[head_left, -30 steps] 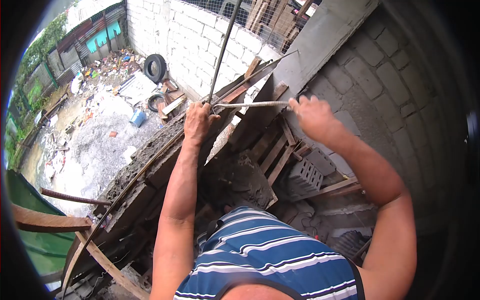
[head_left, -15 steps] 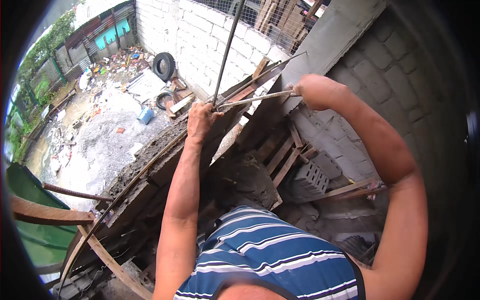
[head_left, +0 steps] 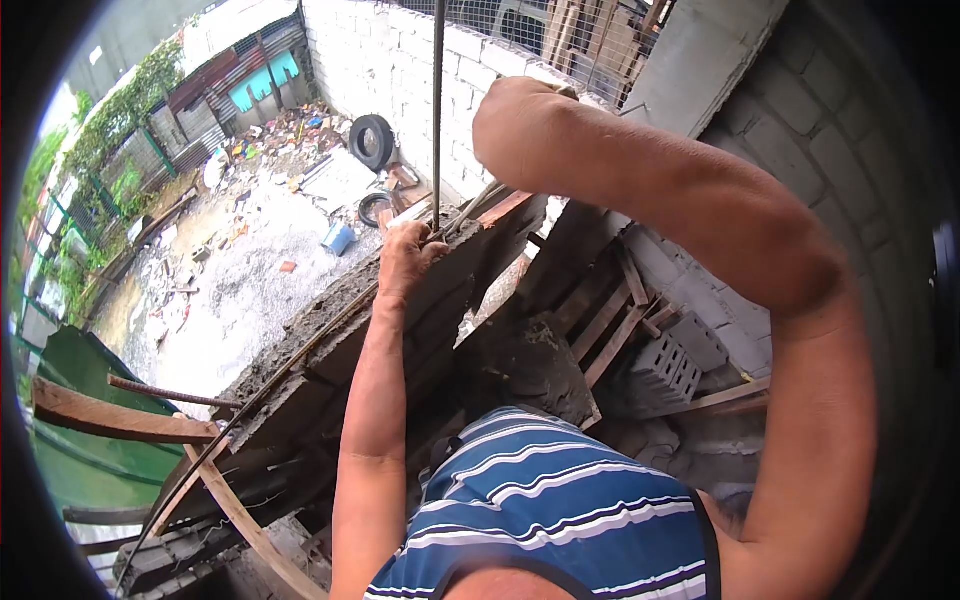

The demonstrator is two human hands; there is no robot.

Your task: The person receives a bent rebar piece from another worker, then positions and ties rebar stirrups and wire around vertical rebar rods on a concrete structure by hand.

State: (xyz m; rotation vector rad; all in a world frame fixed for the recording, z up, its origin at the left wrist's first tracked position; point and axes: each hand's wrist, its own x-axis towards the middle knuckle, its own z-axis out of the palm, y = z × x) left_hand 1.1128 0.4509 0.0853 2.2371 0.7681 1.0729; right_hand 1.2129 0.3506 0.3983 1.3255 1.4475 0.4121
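Note:
My left hand (head_left: 404, 262) is closed at the top edge of the rough concrete wall (head_left: 330, 345), fingers curled around a steel rod at the foot of an upright steel bar (head_left: 438, 110). What lies inside the grip is mostly hidden. A long thin rod (head_left: 290, 365) runs along the wall top from the lower left up to this hand. My right hand (head_left: 515, 125) is raised at the upper middle, its back to the camera and its fingers hidden. From under it a short stretch of steel rod (head_left: 474, 208) slants down toward my left hand.
Below on the right are wood strips (head_left: 610, 325) and hollow blocks (head_left: 672, 370). A curved board (head_left: 120, 412) and a ribbed rebar stub (head_left: 170, 390) jut out at left. Beyond the wall lie gravel (head_left: 240, 285), a blue bucket (head_left: 338, 238) and tyres (head_left: 372, 142).
My right hand has swung up and left, nearer the upright bar, and the rod beneath it has turned with it. My left hand stays at the foot of the bar. The view has shifted slightly.

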